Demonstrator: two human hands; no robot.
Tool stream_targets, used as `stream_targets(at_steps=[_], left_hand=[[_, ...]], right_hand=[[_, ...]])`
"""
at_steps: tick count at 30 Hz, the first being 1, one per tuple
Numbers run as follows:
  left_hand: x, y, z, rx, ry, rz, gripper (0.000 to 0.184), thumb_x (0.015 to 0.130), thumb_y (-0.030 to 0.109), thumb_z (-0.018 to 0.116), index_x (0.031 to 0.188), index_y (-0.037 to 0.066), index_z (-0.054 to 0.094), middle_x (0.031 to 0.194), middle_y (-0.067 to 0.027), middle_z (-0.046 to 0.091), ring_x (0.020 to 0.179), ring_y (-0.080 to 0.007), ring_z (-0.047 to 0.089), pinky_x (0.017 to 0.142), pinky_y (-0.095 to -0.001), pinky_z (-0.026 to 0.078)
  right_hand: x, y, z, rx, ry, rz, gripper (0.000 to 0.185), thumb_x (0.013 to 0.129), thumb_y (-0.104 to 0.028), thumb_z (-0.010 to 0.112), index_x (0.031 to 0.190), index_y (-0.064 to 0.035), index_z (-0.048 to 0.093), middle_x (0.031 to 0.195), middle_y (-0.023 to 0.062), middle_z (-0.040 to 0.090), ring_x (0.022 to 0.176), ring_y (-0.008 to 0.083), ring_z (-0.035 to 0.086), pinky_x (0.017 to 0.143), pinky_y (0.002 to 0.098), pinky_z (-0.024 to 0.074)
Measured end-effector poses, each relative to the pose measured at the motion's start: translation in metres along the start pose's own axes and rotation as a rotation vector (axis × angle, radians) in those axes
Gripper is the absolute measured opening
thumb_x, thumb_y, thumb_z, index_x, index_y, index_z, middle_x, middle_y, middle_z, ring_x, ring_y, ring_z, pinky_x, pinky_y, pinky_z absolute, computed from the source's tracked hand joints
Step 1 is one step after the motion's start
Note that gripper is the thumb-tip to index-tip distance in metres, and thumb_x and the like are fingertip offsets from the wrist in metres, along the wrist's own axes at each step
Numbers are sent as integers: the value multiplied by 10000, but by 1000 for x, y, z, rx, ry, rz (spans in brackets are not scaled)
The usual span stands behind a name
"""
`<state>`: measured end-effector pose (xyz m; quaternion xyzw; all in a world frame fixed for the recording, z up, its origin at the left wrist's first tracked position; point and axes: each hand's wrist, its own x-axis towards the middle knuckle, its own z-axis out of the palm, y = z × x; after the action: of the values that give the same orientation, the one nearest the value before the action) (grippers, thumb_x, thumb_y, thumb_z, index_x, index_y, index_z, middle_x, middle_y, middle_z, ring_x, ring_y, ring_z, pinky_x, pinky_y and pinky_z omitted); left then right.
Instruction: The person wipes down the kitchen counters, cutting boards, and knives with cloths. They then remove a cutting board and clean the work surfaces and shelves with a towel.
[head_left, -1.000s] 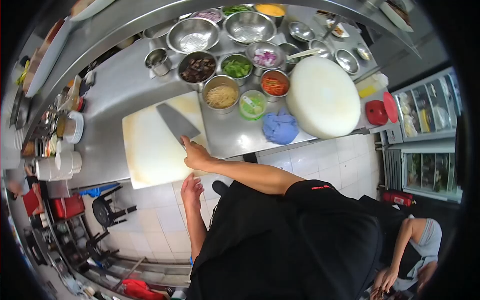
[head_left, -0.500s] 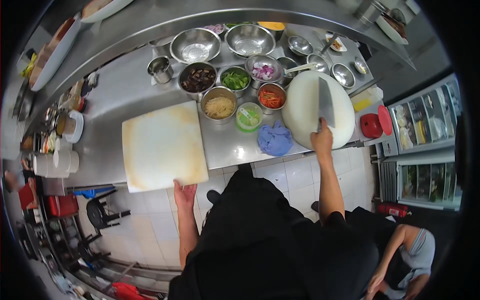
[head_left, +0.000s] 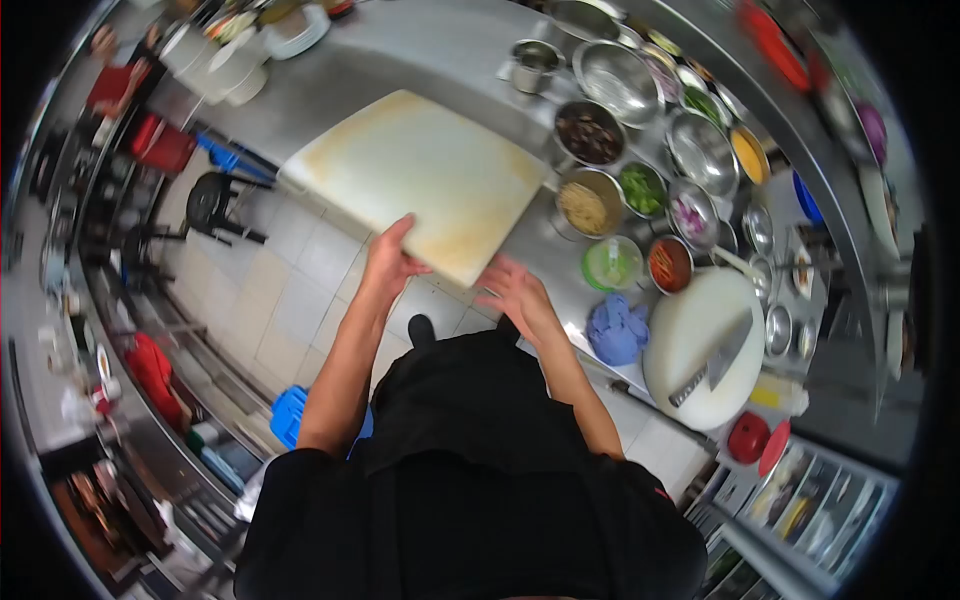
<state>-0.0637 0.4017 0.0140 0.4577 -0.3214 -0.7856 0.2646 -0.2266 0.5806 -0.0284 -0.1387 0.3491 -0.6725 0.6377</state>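
A thick white cutting board [head_left: 430, 170] with yellowish stains lies at an angle, its near part over the counter's front edge. My left hand [head_left: 388, 262] grips its near edge, thumb on top and the other fingers partly hidden beneath. At the board's near right corner is my right hand [head_left: 520, 300], fingers apart and holding nothing; whether the fingertips touch the board is unclear. A cleaver-like knife [head_left: 728, 352] with a dark handle rests on a round white chopping block [head_left: 700, 310] to the right. Between board and block sits a crumpled blue cloth [head_left: 618, 330].
Metal bowls hold mushroom-like dark pieces [head_left: 590, 138], pale shreds [head_left: 582, 208], green pieces [head_left: 640, 188] and red strips [head_left: 664, 265]. A green-rimmed tub [head_left: 612, 263] stands near the cloth. A black stool [head_left: 212, 205] is on the floor. Another person [head_left: 112, 85] stands far left.
My right hand has let go of the knife, left it on the round block and come to the board's corner. The view has turned left. My left hand now grips the board.
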Motion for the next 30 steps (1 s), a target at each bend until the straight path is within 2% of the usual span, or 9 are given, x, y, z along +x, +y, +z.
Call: stream_targets(at_steps=[2, 3, 5, 6, 10, 15, 16, 21, 30], left_hand=[[5, 9, -15, 107, -67, -39, 489, 889, 376, 502, 1190, -8, 491, 1036, -158, 630, 787, -245, 668, 642, -367, 569], [6, 9, -28, 82, -52, -26, 489, 889, 376, 502, 1190, -8, 491, 1036, -158, 630, 787, -245, 668, 642, -367, 569], [15, 15, -54, -4, -125, -15, 482, 879, 367, 514, 1160, -25, 511, 997, -172, 640, 724, -247, 672, 620, -347, 571], [8, 24, -65, -36, -127, -8, 496, 877, 367, 522, 1171, -32, 502, 1030, -170, 635, 758, -248, 673, 619, -343, 570], [-2, 31, -149, -320, -179, -31, 510, 871, 366, 534, 1195, -26, 493, 1063, -164, 631, 814, -259, 670, 672, -372, 570], [-23, 53, -252, -498, -97, 89, 517, 862, 355, 539, 1231, -3, 482, 1179, -143, 586, 1064, -262, 585, 918, -487, 463], [-31, 65, -266, -604, -50, 94, 490, 857, 307, 553, 1225, -10, 482, 1218, -145, 555, 1126, -261, 536, 983, -465, 411], [-40, 94, -338, -1046, -11, 389, 439, 824, 134, 559, 1215, -42, 466, 1199, -159, 550, 1133, -286, 515, 1011, -404, 392], [-19, 60, -530, -1279, 384, 327, 571, 750, 72, 523, 1299, -13, 389, 1285, -168, 476, 1219, -315, 440, 1043, -469, 341]], right_hand=[[56, -7, 61, 438, 105, -109, 531, 916, -292, 566, 1315, 15, 395, 1247, 159, 524, 1121, 273, 528, 912, 414, 460], [72, 2, 66, 420, 90, -88, 531, 916, -292, 566, 1315, 15, 395, 1247, 159, 524, 1121, 273, 528, 912, 414, 460], [102, 21, 73, 31, 270, -165, 499, 875, -183, 615, 1286, 18, 415, 1225, 151, 536, 1104, 269, 540, 927, 397, 454], [104, 19, 92, 37, 249, -103, 470, 826, -85, 637, 1235, 43, 445, 1186, 146, 555, 1082, 254, 555, 935, 376, 450], [130, 64, 156, -157, 198, -115, 481, 816, -40, 635, 1249, 27, 438, 1213, 138, 543, 1107, 242, 537, 951, 360, 433], [176, 138, 230, -302, 100, -73, 542, 787, 11, 631, 1278, 46, 402, 1231, 140, 533, 1128, 247, 523, 984, 354, 404], [183, 151, 248, -280, 85, -49, 544, 785, 19, 625, 1279, 47, 401, 1227, 143, 537, 1125, 250, 525, 989, 352, 400], [224, 208, 329, -287, 11, 125, 498, 789, 17, 618, 1249, 65, 435, 1226, 156, 536, 1121, 255, 532, 961, 363, 431], [338, 380, 408, -534, 24, 639, 484, 797, 4, 631, 1231, 97, 437, 1203, 172, 544, 1103, 285, 544, 952, 371, 442]])
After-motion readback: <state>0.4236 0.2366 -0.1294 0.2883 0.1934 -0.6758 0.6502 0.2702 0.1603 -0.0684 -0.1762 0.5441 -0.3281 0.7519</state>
